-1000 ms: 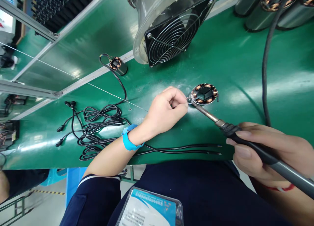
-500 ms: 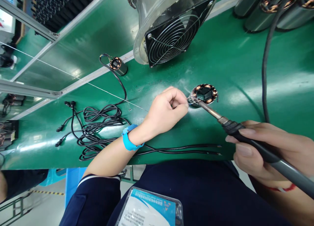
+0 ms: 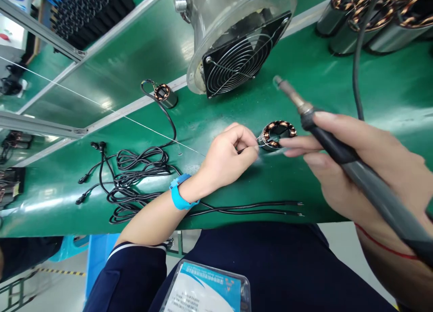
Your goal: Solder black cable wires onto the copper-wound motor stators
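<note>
A motor stator point(image 3: 278, 135) with copper windings stands upright on the green bench. At its left edge, my left hand point(image 3: 233, 152) is closed in a pinch on thin solder wire point(image 3: 158, 134), which runs in from the far left. Short leads between those fingertips and the stator are too fine to separate. My right hand point(image 3: 365, 167) grips a soldering iron point(image 3: 352, 163) by its dark handle. Its metal tip points up and left, beyond the stator and off it. Some right-hand fingers reach out close to the stator's right rim; contact is unclear.
A fume duct with a fan grille point(image 3: 238, 71) hangs behind the stator. More stators point(image 3: 389, 32) stand at the back right. Another stator point(image 3: 166, 95) with a cable sits by the rail. Coiled black cables point(image 3: 138, 181) lie left, two ends point(image 3: 270, 208) along the front edge.
The soldering iron has lifted off the stator and moved up and back. My right hand has come closer to the stator with fingers extended. My left hand has barely moved.
</note>
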The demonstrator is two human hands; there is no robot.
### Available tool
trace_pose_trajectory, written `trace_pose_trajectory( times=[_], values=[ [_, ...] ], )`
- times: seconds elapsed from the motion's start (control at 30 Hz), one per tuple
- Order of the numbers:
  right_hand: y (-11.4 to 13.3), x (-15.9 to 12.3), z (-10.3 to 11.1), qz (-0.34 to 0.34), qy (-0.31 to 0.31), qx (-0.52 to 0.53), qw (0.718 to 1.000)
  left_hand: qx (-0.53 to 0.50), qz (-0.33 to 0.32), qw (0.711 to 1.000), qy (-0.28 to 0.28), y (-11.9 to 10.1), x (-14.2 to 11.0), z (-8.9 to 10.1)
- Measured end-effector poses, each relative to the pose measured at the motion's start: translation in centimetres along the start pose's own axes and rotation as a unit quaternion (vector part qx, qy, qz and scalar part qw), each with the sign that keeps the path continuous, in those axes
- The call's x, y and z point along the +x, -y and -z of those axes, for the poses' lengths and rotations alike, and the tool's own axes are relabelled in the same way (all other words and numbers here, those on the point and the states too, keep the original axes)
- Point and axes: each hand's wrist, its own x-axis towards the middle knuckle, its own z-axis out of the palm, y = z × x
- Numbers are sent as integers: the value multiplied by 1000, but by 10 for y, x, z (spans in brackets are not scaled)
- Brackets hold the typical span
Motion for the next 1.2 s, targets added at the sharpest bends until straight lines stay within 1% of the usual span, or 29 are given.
trace_pose_trajectory(
  times=[0.07, 0.13, 0.2, 0.3, 0.37, 0.43, 0.5, 0.53, 0.6, 0.73, 0.8, 0.9, 0.97, 1.03, 1.13, 1.2],
  values=[
    [0, 12, 0, 37, 51, -24, 998, 6, 4, 1000, -1, -1, 0, 0],
    [-2, 20, -2, 70, 83, -47, 993, 8, 4, 1000, -2, -1, 1, -1],
    [-4, 23, -5, 77, 92, -42, 992, 9, -5, 1000, -3, 0, 0, -1],
    [-7, 20, -10, 52, 90, -32, 994, 9, -12, 1000, -2, 0, -1, 0],
    [-10, 18, -13, 45, 68, -30, 996, -11, 31, 999, 15, -1, -1, 4],
    [-15, 18, -16, 49, 58, -34, 997, -52, 114, 991, 52, -4, 0, 9],
    [-22, 20, -20, 72, 81, -40, 993, -91, 201, 969, 108, -9, 3, 14],
    [-25, 21, -21, 87, 99, -45, 990, -106, 231, 958, 131, -11, 5, 16],
    [-30, 22, -24, 111, 117, -51, 986, -143, 263, 943, 144, -14, 9, 20],
    [-31, 21, -25, 116, 110, -43, 986, -210, 277, 934, 81, -12, 14, 24],
    [-28, 19, -24, 116, 111, -32, 986, -214, 276, 934, 69, -9, 14, 23],
    [-26, 18, -21, 112, 105, -25, 988, -212, 263, 938, 82, -6, 12, 21],
    [-26, 17, -20, 110, 99, -25, 989, -201, 260, 940, 94, -7, 10, 18],
    [-27, 17, -21, 121, 97, -24, 988, -183, 261, 943, 95, -11, 9, 16],
    [-27, 16, -22, 137, 96, -21, 986, -167, 274, 942, 100, -16, 10, 19],
    [-27, 16, -22, 134, 92, -17, 987, -165, 290, 936, 117, -18, 10, 23]
  ],
)
